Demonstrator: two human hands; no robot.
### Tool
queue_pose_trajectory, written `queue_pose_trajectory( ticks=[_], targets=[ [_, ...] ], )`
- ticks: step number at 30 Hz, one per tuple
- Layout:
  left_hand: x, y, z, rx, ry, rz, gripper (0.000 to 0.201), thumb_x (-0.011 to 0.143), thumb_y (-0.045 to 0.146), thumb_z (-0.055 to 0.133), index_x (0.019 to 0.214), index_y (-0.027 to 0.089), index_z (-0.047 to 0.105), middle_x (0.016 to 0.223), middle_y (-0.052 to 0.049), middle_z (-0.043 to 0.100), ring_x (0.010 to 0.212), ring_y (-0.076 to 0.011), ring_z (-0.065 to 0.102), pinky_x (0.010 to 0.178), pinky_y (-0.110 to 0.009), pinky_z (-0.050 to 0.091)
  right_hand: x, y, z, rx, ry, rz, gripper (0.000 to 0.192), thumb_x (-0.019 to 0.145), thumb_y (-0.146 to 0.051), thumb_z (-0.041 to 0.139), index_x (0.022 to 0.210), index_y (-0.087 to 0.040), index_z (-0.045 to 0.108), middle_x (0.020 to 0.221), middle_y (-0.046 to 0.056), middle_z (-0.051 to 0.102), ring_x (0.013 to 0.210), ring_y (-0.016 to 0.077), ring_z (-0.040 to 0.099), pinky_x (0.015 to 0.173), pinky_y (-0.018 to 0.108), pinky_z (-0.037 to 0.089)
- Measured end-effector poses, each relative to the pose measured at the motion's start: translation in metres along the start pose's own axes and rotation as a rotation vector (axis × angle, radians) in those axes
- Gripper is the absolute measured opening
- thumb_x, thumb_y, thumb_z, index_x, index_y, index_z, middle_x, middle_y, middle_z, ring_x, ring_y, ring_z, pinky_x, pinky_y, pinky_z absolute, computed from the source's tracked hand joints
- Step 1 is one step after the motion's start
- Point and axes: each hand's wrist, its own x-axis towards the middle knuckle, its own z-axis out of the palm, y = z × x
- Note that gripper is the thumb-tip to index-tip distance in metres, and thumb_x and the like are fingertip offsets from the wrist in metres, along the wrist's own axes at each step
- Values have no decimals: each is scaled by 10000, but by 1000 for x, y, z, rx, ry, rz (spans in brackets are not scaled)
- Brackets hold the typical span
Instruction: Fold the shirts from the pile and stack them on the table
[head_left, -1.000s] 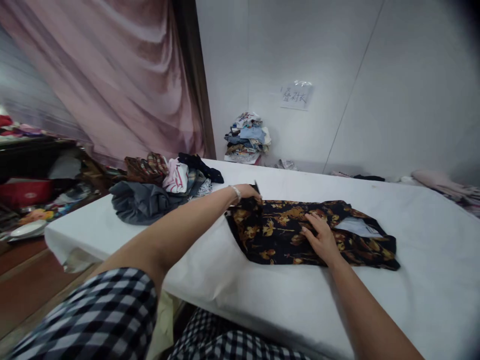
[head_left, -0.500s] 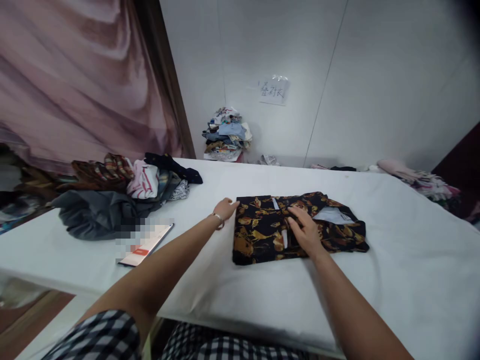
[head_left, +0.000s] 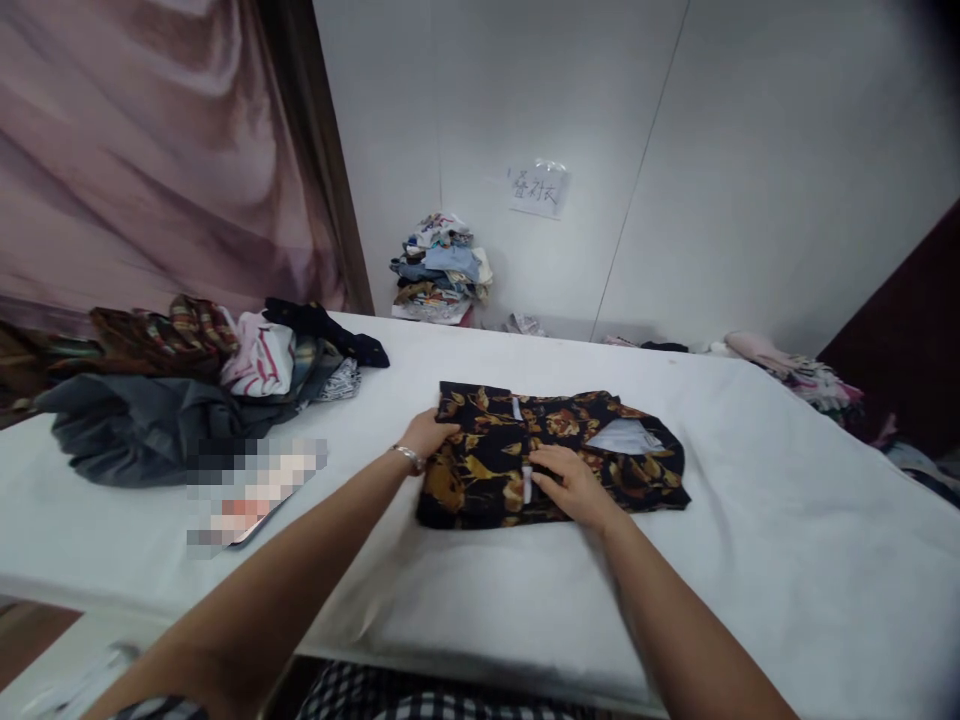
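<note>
Ok so scanning from the far left of my grip: there's a heap of unfolded clothes sitting well apart from my hands, grey stuff on the bottom and striped bits on top; just in front of it a flat card is lying near the table's front edge, blurred so I can't read it.

My left hand is resting against the left edge of the dark floral shirt, fingers curled lightly at the hem; I honestly can't tell if it's pinching cloth or just touching it. My right hand is lying flat and open on the middle of the shirt, pressing down rather than gripping anything.

The shirt is sitting folded on the white table, right under both hands; it's looking thin, soft and light, so I'm guessing it'll flop and slide apart if lifted from one corner. I'm thinking the best hold is both short ends at once, fingers tucked under the folded edges.

Right of my right hand the cover is lying bare all the way to some pinkish clothes at the far corner, so plenty of room there; the front edge is running close below my wrists. A folded stack is sitting well beyond the grip by the wall, under a paper sign.
</note>
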Motion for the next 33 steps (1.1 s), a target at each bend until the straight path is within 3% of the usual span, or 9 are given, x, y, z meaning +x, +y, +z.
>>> queue_pose_trajectory(
  ticks=[4, 7, 9, 12, 16, 20, 24, 28, 33],
  targets=[
    [-13, -24, -63, -78, 17, -110, 276, 608, 259, 710, 856, 162, 640, 738, -60, 753, 727, -261, 724, 655, -340, 586, 1, -1, -1, -20, 9, 11, 310, 902, -287, 539, 1172, -241, 685, 1209, 92, 686, 1222, 270, 564, 1061, 500, 411],
    [-21, -46, -89, -153, 3, -244, 290, 553, 258, 733, 810, 168, 634, 665, -57, 738, 673, -274, 722, 639, -366, 595, 3, -5, 4, -5, -96, 15, 324, 868, -257, 576, 1171, -239, 691, 1225, 99, 677, 1182, 273, 589, 1034, 484, 436],
    [-24, -55, -95, -166, 1, -281, 275, 544, 265, 743, 781, 174, 638, 654, -56, 735, 668, -272, 722, 640, -361, 596, 3, -8, 6, 9, -147, 28, 316, 849, -242, 595, 1146, -242, 705, 1200, 98, 689, 1140, 273, 611, 1013, 480, 452],
    [-20, -53, -97, -135, 29, -239, 252, 543, 281, 765, 742, 186, 644, 660, -46, 738, 685, -263, 722, 629, -333, 586, 4, -12, 5, 37, -98, 43, 295, 876, -249, 562, 1132, -260, 709, 1173, 85, 700, 1126, 266, 617, 1008, 489, 456],
    [-12, -19, -96, -73, 13, -127, 291, 532, 334, 806, 745, 191, 670, 735, -45, 755, 766, -255, 721, 637, -284, 568, 4, -11, 1, 61, -5, 58, 290, 904, -294, 528, 1124, -243, 708, 1155, 91, 709, 1096, 255, 639, 981, 470, 488],
    [-8, 36, -62, 182, -47, 76, 399, 593, 433, 793, 871, 173, 672, 794, -64, 745, 699, -221, 698, 526, -247, 518, 1, -2, -2, 76, 59, 87, 281, 904, -286, 507, 1078, -230, 720, 1098, 85, 731, 1018, 241, 676, 924, 443, 526],
    [-7, 72, 14, 262, -195, 163, 455, 718, 425, 721, 1066, 147, 626, 799, -68, 729, 549, -174, 651, 470, -256, 501, -1, 8, -7, 106, 146, 143, 272, 904, -316, 511, 1046, -237, 729, 1056, 73, 744, 983, 242, 691, 900, 435, 538],
    [-9, 64, 68, 261, -186, 302, 422, 834, 392, 610, 1177, 146, 590, 886, -74, 736, 681, -182, 692, 662, -302, 571, -1, 13, -12, 115, 191, 170, 280, 903, -333, 506, 1024, -226, 735, 1041, 76, 749, 976, 243, 694, 901, 431, 536],
    [-17, 18, 57, 347, -23, 528, 402, 870, 318, 560, 1239, 158, 576, 1335, -127, 585, 1259, -243, 522, 1110, -391, 376, 2, 0, -14, 109, 183, 170, 280, 910, -332, 498, 1018, -230, 735, 1056, 71, 745, 998, 237, 688, 919, 414, 524]
  ],
)
